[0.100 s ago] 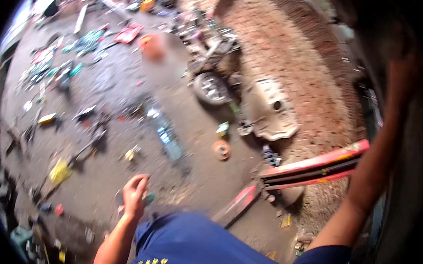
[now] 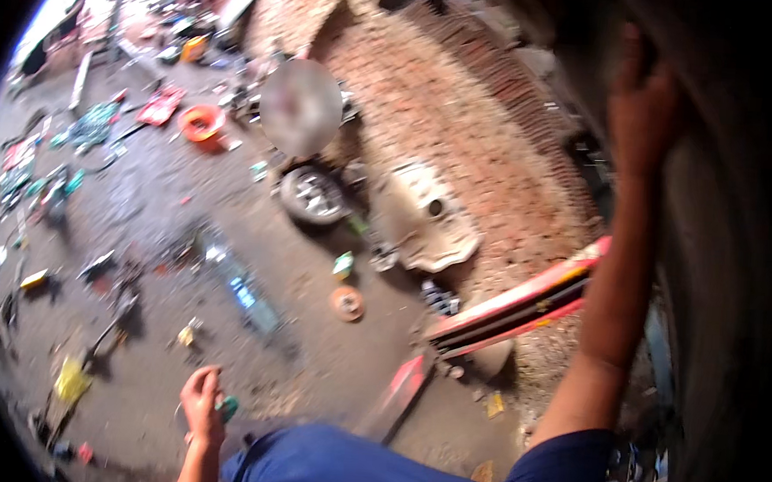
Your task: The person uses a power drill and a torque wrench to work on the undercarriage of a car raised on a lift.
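My right arm reaches up at the right, and my right hand (image 2: pixel 646 107) rests against a dark, curved surface (image 2: pixel 714 226). Its fingers look stretched out and apart, though shadow hides part of them. What the dark surface belongs to, I cannot make out. Low on the left, my left hand (image 2: pixel 203 406) hangs over the floor with loosely bent fingers. Beside those fingers shows a small green thing (image 2: pixel 229 407); whether the hand touches it or it lies on the floor below, I cannot tell.
A red and black bumper-like strip (image 2: pixel 515 297) slants beside my right arm. Farther off lie a wheel (image 2: pixel 313 194), a pale moulded panel (image 2: pixel 427 217), an orange disc (image 2: pixel 347 303) and an orange bowl-shaped thing (image 2: pixel 202 124). Scraps litter the wet floor at left; bricks (image 2: pixel 464 113) are stacked behind.
The whole view has swung, so floor things sit farther left and lower. My right hand appears farther left in the picture, still raised at the dark surface. The left hand stays low.
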### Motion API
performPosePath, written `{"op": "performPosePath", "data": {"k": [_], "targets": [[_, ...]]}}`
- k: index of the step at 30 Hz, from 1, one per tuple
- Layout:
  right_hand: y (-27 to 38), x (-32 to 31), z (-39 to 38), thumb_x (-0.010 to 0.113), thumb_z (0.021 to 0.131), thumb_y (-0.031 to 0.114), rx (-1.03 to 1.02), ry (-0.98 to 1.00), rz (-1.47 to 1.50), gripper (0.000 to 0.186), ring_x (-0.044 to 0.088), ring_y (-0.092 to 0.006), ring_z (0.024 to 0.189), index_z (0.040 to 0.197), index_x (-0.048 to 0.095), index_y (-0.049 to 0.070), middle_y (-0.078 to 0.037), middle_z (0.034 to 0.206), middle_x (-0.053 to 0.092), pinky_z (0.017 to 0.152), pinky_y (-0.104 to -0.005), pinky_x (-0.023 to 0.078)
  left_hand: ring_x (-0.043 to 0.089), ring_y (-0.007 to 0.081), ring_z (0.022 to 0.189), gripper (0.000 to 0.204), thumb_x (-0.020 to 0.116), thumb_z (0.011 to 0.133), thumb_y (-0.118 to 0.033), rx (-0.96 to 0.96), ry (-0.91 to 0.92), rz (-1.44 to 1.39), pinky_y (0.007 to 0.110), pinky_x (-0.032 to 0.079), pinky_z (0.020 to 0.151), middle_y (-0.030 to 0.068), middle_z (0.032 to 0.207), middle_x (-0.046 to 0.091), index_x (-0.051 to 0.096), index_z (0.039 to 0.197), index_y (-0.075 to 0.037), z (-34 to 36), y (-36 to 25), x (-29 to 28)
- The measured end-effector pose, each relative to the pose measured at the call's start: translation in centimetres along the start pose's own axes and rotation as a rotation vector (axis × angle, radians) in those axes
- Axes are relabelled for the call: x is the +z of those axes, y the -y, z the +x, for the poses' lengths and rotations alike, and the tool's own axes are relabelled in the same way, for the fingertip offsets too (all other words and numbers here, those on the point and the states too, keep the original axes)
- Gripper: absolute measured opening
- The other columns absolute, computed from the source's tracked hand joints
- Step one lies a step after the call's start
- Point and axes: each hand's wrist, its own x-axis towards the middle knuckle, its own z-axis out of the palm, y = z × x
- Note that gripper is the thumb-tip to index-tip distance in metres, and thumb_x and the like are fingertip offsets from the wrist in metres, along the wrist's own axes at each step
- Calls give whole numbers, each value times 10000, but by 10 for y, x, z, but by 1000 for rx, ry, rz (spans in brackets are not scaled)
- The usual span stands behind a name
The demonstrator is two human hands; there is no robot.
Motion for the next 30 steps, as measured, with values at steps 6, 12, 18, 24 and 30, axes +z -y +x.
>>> {"op": "performPosePath", "data": {"k": [6,12,18,24,30], "targets": [[0,13,8,610,1017,275,-285,-230,236,318,703,-333,980,1144,686,-7,-171,1068,723,847,-400,525,501,60,551,298,683,970,-290,38,115,-46,209,368,440,-30,725,519,668,1059,-7,26,22,16],[-13,20,3,595,1024,287,-336,-309,188,319,702,-330,942,1109,687,-6,-174,1030,722,818,-405,526,498,59,547,297,684,969,-290,-7,128,-91,208,367,444,-29,728,523,667,1057,-7,8,33,37],[-8,17,-22,610,1014,324,-27,-20,326,342,664,-276,733,892,634,5,-124,825,687,673,-385,495,479,48,533,283,686,967,-282,-103,145,-90,210,354,445,-25,689,542,675,1041,-9,-7,40,45],[135,-35,-200,731,919,282,209,989,944,293,674,-237,735,973,619,16,-123,828,677,675,-355,516,440,43,573,355,629,980,-371,-282,-24,-224,210,338,494,-46,755,506,686,1099,-42,-10,16,10],[346,-182,-365,740,888,285,71,1717,1689,383,692,-293,801,1143,633,20,-149,920,692,723,-397,544,534,68,672,326,585,995,-266,-305,-62,-441,232,434,566,-19,824,588,659,1161,5,5,11,-14]]}}
